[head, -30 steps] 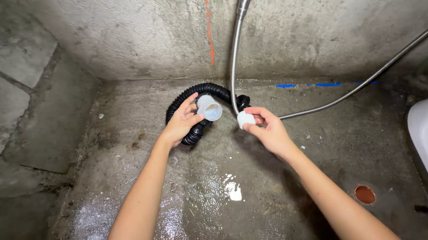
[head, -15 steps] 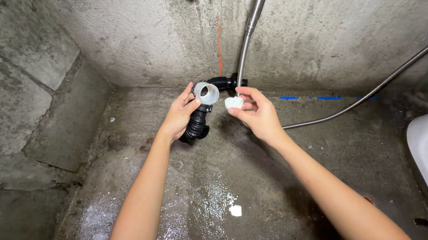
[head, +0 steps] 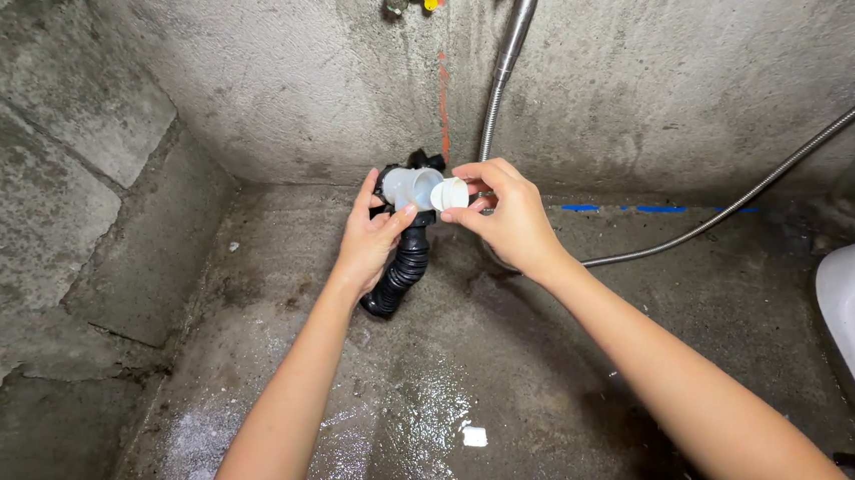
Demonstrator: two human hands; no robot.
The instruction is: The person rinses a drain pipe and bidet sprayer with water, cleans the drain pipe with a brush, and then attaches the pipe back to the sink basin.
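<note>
Above the wet grey concrete floor, near the corner of the rough concrete wall, the person's 2 hands are meeting at chest height. The left hand is grasping the translucent white plastic mouth of a black ribbed flexible drain hose, thumb and fingers wrapping around its collar while the rest of the hose is hanging down toward the floor. The right hand is pinching a small round white plastic cap between thumb and fingertips, and the cap is sitting right at the opening of the mouth, touching or just about touching it; I cannot tell whether it is already seated.

As a judgement, the cap is looking slightly tilted against the opening, so it is risking going on crooked and jamming or popping off. The pinch is light and the surfaces may be damp, so the cap is also liable to be slipping out and dropping to the puddled floor. The hanging hose is pulling on the left hand, which could be twisting the mouth away from the cap. A silver braided metal shower hose is running down just behind the hands, where a knuckle could be snagging it.
</note>
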